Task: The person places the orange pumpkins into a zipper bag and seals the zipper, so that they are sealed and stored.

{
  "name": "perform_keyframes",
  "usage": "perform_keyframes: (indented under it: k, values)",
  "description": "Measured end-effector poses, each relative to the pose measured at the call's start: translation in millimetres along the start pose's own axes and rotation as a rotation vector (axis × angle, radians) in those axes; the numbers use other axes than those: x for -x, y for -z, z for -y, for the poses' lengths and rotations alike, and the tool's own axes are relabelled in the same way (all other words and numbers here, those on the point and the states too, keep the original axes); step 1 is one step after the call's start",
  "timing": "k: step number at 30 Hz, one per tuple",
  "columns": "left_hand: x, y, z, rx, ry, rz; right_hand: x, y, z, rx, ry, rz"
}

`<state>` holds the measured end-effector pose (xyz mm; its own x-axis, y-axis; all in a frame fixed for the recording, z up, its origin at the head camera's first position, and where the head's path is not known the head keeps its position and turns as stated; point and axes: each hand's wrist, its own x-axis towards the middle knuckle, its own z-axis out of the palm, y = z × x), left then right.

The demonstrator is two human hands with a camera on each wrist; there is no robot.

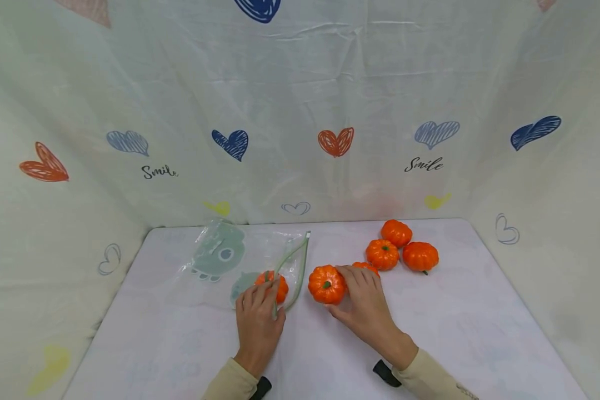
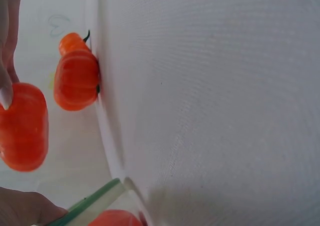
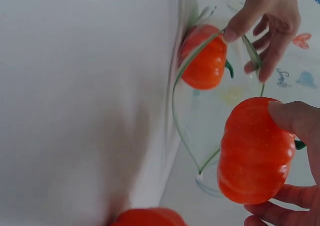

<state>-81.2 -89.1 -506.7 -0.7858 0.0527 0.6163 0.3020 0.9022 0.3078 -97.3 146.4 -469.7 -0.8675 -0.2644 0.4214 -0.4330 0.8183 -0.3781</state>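
Note:
My left hand (image 1: 257, 316) pinches the green-edged mouth of a clear zip bag (image 1: 302, 269) printed with pale green shapes. The mouth gapes toward the right, and one small orange pumpkin (image 1: 282, 291) lies inside, partly covered by the fingers. Just right of the opening, my right hand (image 1: 367, 308) grips another pumpkin (image 1: 325, 284) by its side, green stem facing up. In the right wrist view this held pumpkin (image 3: 257, 151) is between thumb and fingers, near the green rim (image 3: 176, 100). The left wrist view shows it lifted above the table.
Beyond the right hand stand more pumpkins: one (image 1: 396, 232) at the back, one (image 1: 381, 254) before it, one (image 1: 420, 256) to the right, and one (image 1: 365, 268) mostly hidden behind the fingers. A white cloth covers the table (image 1: 480, 333); a heart-printed curtain (image 1: 290, 100) encloses it.

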Motion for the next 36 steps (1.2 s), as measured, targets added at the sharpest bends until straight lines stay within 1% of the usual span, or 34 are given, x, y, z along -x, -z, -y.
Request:
perform_keyframes:
  k: [4, 9, 15, 24, 36]
  values:
    - [-0.2, 0.9, -0.7, 0.003, 0.004, 0.002, -3.0, -11.2, 9.1, -0.011, 0.003, 0.012]
    - [-0.1, 1.1, -0.6, -0.003, 0.006, 0.009, -6.1, -24.2, 17.3, -0.025, -0.013, 0.040]
    - [0.5, -0.1, 1.0, 0.002, -0.008, -0.007, -10.3, -37.0, 23.2, -0.031, -0.021, 0.064]
    - [1.5, -0.9, 0.6, 0.023, -0.025, -0.042, -13.7, -48.6, 29.1, -0.032, -0.019, 0.101]
    - [1.9, -0.2, 0.1, 0.006, -0.032, -0.038, -18.9, -61.3, 36.4, -0.038, -0.010, 0.108]
